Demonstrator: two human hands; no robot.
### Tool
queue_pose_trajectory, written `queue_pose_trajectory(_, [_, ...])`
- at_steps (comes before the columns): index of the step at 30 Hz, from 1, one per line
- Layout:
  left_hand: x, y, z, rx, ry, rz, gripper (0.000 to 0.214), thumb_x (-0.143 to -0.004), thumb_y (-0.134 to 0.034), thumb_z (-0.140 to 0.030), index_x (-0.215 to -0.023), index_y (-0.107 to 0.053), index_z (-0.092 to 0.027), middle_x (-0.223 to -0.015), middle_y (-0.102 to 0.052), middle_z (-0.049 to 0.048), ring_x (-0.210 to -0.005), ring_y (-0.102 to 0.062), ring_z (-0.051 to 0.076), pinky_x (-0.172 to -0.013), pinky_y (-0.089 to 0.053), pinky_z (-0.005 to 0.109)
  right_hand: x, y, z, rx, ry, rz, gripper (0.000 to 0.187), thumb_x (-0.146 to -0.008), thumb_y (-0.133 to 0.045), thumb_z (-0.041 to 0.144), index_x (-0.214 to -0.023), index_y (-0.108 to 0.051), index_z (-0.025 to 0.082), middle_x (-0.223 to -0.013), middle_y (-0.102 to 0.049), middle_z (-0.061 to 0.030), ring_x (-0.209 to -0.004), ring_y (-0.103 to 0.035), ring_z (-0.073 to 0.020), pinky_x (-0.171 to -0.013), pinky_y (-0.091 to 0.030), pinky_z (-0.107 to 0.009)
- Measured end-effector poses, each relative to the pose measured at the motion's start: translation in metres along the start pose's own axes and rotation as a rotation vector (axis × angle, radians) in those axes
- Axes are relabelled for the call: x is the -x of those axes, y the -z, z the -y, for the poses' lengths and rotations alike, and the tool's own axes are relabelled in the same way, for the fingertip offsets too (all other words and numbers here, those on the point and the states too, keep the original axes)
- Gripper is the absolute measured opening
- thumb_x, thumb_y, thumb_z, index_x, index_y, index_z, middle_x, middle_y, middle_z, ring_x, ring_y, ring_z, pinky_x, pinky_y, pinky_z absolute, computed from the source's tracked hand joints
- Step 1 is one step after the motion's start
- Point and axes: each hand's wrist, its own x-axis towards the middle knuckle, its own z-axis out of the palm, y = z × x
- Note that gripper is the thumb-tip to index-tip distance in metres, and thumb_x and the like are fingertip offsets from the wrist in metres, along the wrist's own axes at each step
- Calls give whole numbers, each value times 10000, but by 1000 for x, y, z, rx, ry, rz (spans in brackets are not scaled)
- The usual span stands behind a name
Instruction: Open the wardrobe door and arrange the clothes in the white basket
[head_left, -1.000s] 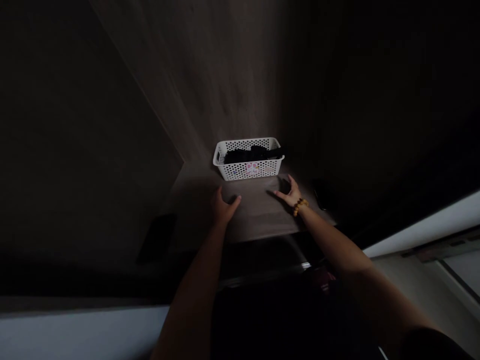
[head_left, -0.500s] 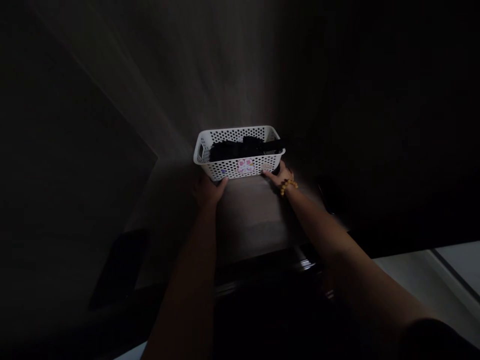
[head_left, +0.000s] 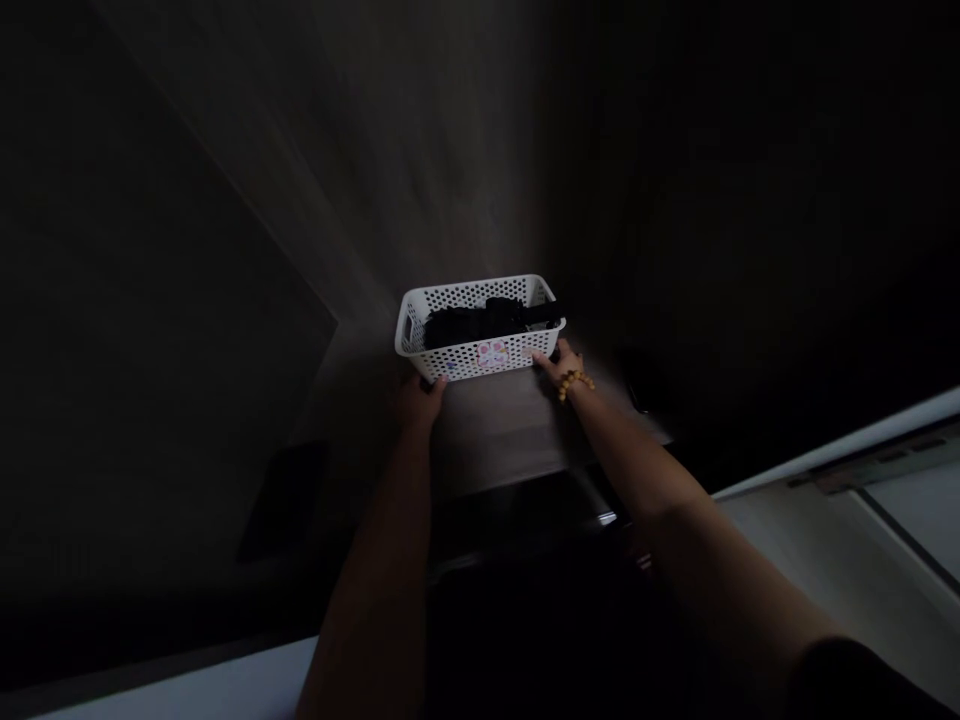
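- While both arms reach forward in the head view, the basket [head_left: 519,351] sits upright between the two hands on the surface, near the back wall [head_left: 450,190]; whether its base rests or is slightly raised, I cannot tell.
- Left hand [head_left: 420,398]: its thumb is at the basket's front lower left corner, apart from the fingers, which are lost in shadow beside that end; how firmly it holds, if at all, I cannot tell.
- Right hand [head_left: 560,364]: it appears to pinch the right corner, thumb on the front wall and fingers curled around the end. A bead bracelet [head_left: 575,384] circles the wrist.
- Black items [head_left: 476,322] lie in the basket, and one long piece reaches the right rim; a sticker [head_left: 493,354] marks the front.
- For a good hold, both hands should press inward equally, at matching heights, with fingers well around the ends, since thumbs alone would probably slip on smooth plastic.
- A level basket matters: tipping it right could let the long piece slide over the rim.
- Bracelet beads seem best turned clear of the holes.
- Dark objects lie at left [head_left: 286,498] and right [head_left: 634,385], both apart from the basket; the gloom calls for unhurried handling.
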Motion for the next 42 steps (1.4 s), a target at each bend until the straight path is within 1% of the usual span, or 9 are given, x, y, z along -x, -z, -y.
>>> queue_pose_trajectory(3, [33,15,-2,-11,34,19,570,-930,-628,-501,-1356,-689,-127,-1463,-642,247,-1554,-395,404,-1248,-341,584,31,10,-2,5,7,5,453,-940,-637,608,-1247,-590,279,-1248,-763,-77,-1251,-674,-263,-1297,-205,-568])
queue_pose_trajectory(10, [124,45,-4,-38,51,14,528,-926,-586,-491,-1328,-703,-170,-1438,-677,209,-1560,-391,391,-1272,-263,635,116,40,-10,2,28,-2,412,-964,-614,552,-1256,-585,262,-1315,-726,-93,-1294,-634,-251,-1296,-196,-560])
queue_pose_trajectory(15, [188,69,-8,-63,58,24,539,-930,-579,-487,-1317,-708,-136,-1445,-665,236,-1551,-410,387,-1275,-266,617,179,63,-17,-15,37,-17,382,-963,-610,535,-1215,-596,248,-1261,-730,-99,-1252,-640,-253,-1283,-229,-551])
queue_pose_trajectory(21, [241,81,-8,-83,49,28,567,-954,-546,-473,-1352,-682,-94,-1445,-651,268,-1542,-424,391,-1283,-254,603,232,82,-25,-46,56,-34,408,-933,-645,565,-1173,-601,239,-1228,-729,-107,-1233,-644,-267,-1272,-264,-543])
queue_pose_trajectory(27, [267,87,-2,-82,31,43,546,-946,-567,-475,-1319,-698,-98,-1453,-647,263,-1543,-424,382,-1284,-282,556,264,95,-32,-82,63,-54,395,-925,-657,550,-1177,-605,250,-1200,-738,-101,-1234,-654,-283,-1265,-298,-534])
queue_pose_trajectory(31, [272,89,3,-67,28,48,531,-941,-571,-478,-1316,-698,-125,-1479,-634,241,-1540,-428,377,-1273,-309,544,274,99,-32,-103,64,-56,388,-909,-667,542,-1164,-621,253,-1194,-740,-99,-1241,-654,-294,-1221,-379,-515])
queue_pose_trajectory(37, [274,96,1,-49,29,58,593,-935,-567,-494,-1346,-675,-80,-1516,-588,274,-1532,-438,375,-1278,-315,501,283,103,-28,-129,107,-79,433,-891,-668,479,-1249,-615,241,-1233,-739,-79,-1235,-665,-283,-1243,-368,-516])
queue_pose_trajectory(40, [273,97,0,-44,29,49,622,-919,-566,-486,-1356,-661,-54,-1526,-568,294,-1532,-435,383,-1284,-308,502,282,122,-22,-132,105,-163,585,-913,-610,472,-1414,-533,181,-1393,-656,-147,-1334,-602,-288,-1191,-445,-474])
queue_pose_trajectory(42, [270,95,1,-40,36,32,649,-900,-563,-507,-1376,-650,-75,-1560,-545,270,-1545,-415,384,-1282,-317,505,275,142,-8,-106,120,-273,621,-959,-523,437,-1500,-456,140,-1506,-552,-193,-1432,-511,-282,-1221,-412,-464])
